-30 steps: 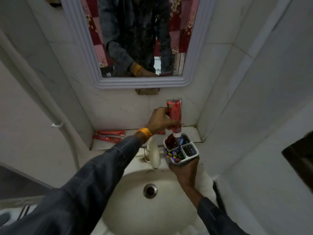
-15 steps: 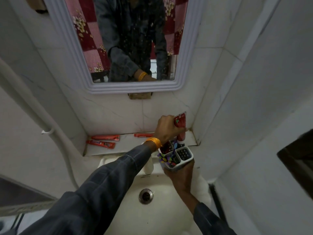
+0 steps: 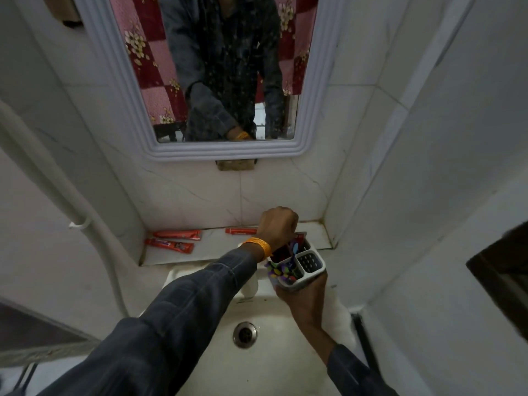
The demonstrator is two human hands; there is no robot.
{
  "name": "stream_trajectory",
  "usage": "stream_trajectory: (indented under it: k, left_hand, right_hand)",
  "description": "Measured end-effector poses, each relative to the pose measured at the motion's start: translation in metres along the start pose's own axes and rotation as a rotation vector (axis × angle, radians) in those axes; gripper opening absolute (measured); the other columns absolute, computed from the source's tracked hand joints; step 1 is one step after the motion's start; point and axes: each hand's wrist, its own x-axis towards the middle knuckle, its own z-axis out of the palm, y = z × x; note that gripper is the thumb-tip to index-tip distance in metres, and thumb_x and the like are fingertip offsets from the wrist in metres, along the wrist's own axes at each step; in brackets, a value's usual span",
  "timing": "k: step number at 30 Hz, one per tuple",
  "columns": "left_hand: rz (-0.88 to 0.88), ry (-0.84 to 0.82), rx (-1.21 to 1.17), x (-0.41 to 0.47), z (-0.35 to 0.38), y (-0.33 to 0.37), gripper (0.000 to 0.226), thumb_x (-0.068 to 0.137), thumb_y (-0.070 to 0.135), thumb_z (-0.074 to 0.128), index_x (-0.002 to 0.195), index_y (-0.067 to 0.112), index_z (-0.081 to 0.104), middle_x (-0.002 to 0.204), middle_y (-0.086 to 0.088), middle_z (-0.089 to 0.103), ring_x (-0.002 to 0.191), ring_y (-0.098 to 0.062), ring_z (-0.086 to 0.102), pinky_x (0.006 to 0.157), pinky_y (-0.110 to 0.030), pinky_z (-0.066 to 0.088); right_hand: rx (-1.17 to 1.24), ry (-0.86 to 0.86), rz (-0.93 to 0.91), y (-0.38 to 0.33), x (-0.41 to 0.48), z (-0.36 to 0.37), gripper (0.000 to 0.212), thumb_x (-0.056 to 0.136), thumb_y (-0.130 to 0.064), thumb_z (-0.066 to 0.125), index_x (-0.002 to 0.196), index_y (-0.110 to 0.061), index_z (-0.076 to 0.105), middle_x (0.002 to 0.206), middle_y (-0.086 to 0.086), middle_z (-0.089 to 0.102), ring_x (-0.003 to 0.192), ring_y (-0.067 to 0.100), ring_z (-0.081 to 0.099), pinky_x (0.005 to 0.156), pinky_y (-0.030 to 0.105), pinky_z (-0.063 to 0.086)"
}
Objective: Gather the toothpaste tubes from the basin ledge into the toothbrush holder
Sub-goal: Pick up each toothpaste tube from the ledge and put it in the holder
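A: Which step was in hand?

B: Insertion. Left hand [image 3: 278, 224] was fisted over the toothbrush holder [image 3: 297, 265], grip closed on a red toothpaste tube [image 3: 300, 237] with only its top edge showing above a back compartment. I judged it nearly seated, not yet released.

A: Right hand?

B: Right hand [image 3: 304, 294] cupped the holder from below, grip wrapped on its base, holding it above the basin [image 3: 265, 364], near the right end of the ledge [image 3: 211, 252].

A: Count?

B: 3 tubes lay flat on the ledge: upper left tube [image 3: 177, 234], lower left tube [image 3: 169, 245], middle tube [image 3: 241, 231] just beside the left wrist. The 2 on the left lay close together; couldn't tell if they touched. 1 holder, 4 compartments visible. Front-left one held colourful brush bits [image 3: 281, 271]; front-right one showed only a grid bottom. More red showed in a back compartment, couldn't tell if that was another tube.

A: Next move?

B: My read: let go of the tube, reach left for the middle tube since it was nearest, keep the holder level. Risk was tipping the holder over the basin.
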Motion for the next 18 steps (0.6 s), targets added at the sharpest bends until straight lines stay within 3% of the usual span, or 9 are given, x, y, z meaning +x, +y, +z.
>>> stream_trajectory:
  k: [3,7,9,11,13,18]
  left_hand:
    - [-0.023,-0.024,0.010,0.004,0.003,-0.005,0.004,0.081,0.020,0.069,0.082,0.016,0.069,0.091,-0.008,0.072,0.087,-0.028,0.065,0.076,-0.038,0.058]
    - [-0.106,-0.050,-0.189,0.008,-0.008,-0.029,0.024,0.077,0.044,0.076,0.083,0.021,0.072,0.088,0.001,0.071,0.075,-0.016,0.065,0.068,-0.031,0.056]
    - [-0.181,0.004,-0.257,0.005,-0.015,-0.053,0.026,0.084,0.044,0.070,0.087,0.018,0.070,0.087,-0.001,0.072,0.073,-0.018,0.067,0.065,-0.028,0.052]
    - [-0.268,0.024,-0.197,-0.002,-0.016,-0.086,0.021,0.089,0.032,0.065,0.098,0.013,0.071,0.103,-0.011,0.073,0.093,-0.030,0.067,0.079,-0.033,0.052]
    - [-0.316,-0.057,-0.114,-0.010,-0.009,-0.119,0.025,0.089,0.019,0.062,0.112,0.010,0.066,0.120,-0.015,0.068,0.110,-0.034,0.062,0.092,-0.036,0.049]
    - [-0.332,-0.123,-0.046,-0.014,0.022,-0.154,0.038,0.093,0.013,0.056,0.131,0.009,0.056,0.136,-0.017,0.059,0.123,-0.035,0.056,0.103,-0.038,0.044]
  right_hand:
    - [-0.008,0.002,0.004,-0.001,-0.002,0.000,0.122,0.060,-0.021,0.111,0.159,-0.015,0.040,0.155,0.000,0.060,0.146,0.019,0.060,0.116,0.052,0.057]
    - [0.002,0.003,0.002,0.003,-0.001,0.001,0.123,0.058,-0.023,0.112,0.159,-0.017,0.041,0.155,0.000,0.061,0.145,0.020,0.062,0.113,0.053,0.059]
    - [-0.001,0.003,0.007,0.006,0.001,0.001,0.125,0.056,-0.030,0.113,0.159,-0.019,0.043,0.154,0.000,0.063,0.143,0.020,0.064,0.110,0.054,0.061]
    - [0.009,-0.002,0.022,0.006,0.002,0.000,0.127,0.053,-0.029,0.114,0.159,-0.020,0.044,0.155,-0.001,0.064,0.142,0.021,0.065,0.110,0.055,0.060]
    - [0.033,-0.002,0.027,0.009,0.000,0.000,0.127,0.052,-0.024,0.114,0.158,-0.021,0.044,0.155,0.001,0.063,0.142,0.023,0.066,0.111,0.057,0.059]
    - [0.032,0.002,0.016,0.001,-0.003,-0.002,0.125,0.052,-0.021,0.113,0.156,-0.017,0.045,0.152,0.002,0.066,0.138,0.020,0.068,0.113,0.054,0.059]
